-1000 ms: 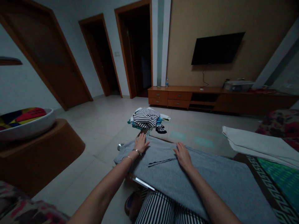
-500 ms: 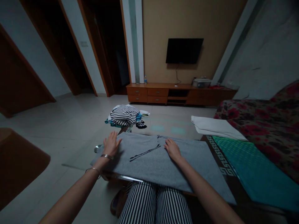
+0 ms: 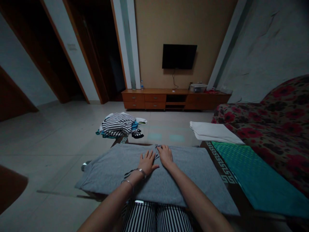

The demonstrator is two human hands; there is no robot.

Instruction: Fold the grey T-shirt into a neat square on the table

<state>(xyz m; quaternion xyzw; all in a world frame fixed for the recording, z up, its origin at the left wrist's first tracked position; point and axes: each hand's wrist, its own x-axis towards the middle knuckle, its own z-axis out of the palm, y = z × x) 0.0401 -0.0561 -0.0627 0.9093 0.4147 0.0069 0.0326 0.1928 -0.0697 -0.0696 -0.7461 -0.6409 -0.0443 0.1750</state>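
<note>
Left hand (image 3: 147,162) has slid from the cloth's left end to its middle, now just beside the right hand (image 3: 165,155), which has shifted left to a tuck at the far edge. Counting by size: one tabletop (image 3: 218,159), dark, pale key-pattern border; one grey garment (image 3: 161,185), plain heathered knit, spread nearly flat over the tabletop's middle and left, overhanging the left and near edges, small bunched spot at its far side, thin dark cord lines (image 3: 127,174) partly hidden under the left hand; one teal-green cloth (image 3: 263,182) along the right edge; one folded white cloth (image 3: 216,132) at the far right corner; one clothes pile (image 3: 118,124) at the far left corner, striped piece on top, pieces uncountable. Left fingers spread, palm down on the grey; right fingers together, bent, can't tell if pinching. Two bangles (image 3: 142,172), left wrist.
</note>
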